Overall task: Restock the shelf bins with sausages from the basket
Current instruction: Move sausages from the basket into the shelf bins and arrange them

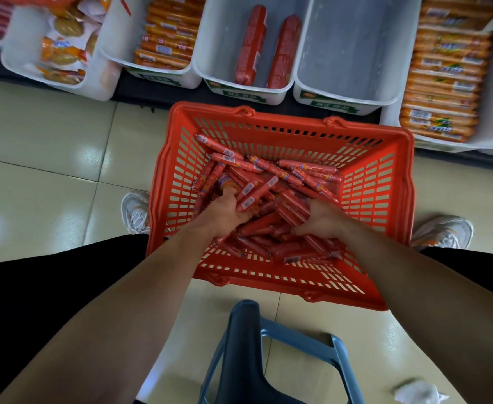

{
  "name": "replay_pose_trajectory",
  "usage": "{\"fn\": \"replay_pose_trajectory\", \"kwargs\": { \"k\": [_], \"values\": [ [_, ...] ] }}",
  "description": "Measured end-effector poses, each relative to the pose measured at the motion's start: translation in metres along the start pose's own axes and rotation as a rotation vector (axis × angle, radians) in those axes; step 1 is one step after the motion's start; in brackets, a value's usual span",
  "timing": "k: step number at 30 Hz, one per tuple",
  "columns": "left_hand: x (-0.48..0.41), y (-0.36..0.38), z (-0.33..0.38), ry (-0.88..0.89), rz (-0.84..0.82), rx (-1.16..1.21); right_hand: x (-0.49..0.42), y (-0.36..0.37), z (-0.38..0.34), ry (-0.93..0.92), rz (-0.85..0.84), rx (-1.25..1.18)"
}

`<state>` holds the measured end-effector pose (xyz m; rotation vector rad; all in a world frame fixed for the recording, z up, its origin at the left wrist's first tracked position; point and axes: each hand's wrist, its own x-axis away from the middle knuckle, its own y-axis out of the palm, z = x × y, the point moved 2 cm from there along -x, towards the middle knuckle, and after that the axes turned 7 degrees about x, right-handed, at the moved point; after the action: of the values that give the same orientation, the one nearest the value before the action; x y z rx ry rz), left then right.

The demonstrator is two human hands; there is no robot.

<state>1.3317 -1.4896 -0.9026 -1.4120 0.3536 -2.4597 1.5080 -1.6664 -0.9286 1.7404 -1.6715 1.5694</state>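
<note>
We judge the job barely begun: the basket (297, 123), on the floor between our feet, holds a deep heap of sausages (268, 170), while the empty bin (356, 39) on the far side waits and the neighbour bin (222, 39) to its left holds only two big red sticks (252, 45). Our left hand (227, 212) and right hand (322, 218) each curl round a bunch in the heap. The sausages lie jumbled and mostly flat, long axes pointing every way.

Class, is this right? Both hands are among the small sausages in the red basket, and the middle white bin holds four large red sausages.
No. The head view shows left hand and right hand among the small sausages in the red basket, but the middle white bin holds two large red sausages, not four.
</note>
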Motion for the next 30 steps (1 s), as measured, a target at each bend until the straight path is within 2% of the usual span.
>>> {"fn": "replay_pose_trajectory", "kwargs": {
  "k": [4,13,21,26,30],
  "values": [
    [0.013,-0.015,0.020,0.051,0.058,-0.001,0.020,-0.016,-0.011,-0.043,0.036,-0.102],
    [0.051,-0.041,0.069,0.183,0.165,-0.007,0.074,-0.072,-0.022,-0.049,0.264,-0.155],
    [0.076,-0.062,0.130,0.324,0.295,0.082,0.120,-0.138,-0.034,-0.080,0.474,-0.194],
    [0.058,-0.073,0.171,0.400,0.314,0.125,0.113,-0.180,-0.026,-0.056,0.587,-0.261],
    [0.027,-0.082,0.193,0.416,0.291,0.140,0.082,-0.219,-0.018,-0.040,0.630,-0.220]
  ]
}}
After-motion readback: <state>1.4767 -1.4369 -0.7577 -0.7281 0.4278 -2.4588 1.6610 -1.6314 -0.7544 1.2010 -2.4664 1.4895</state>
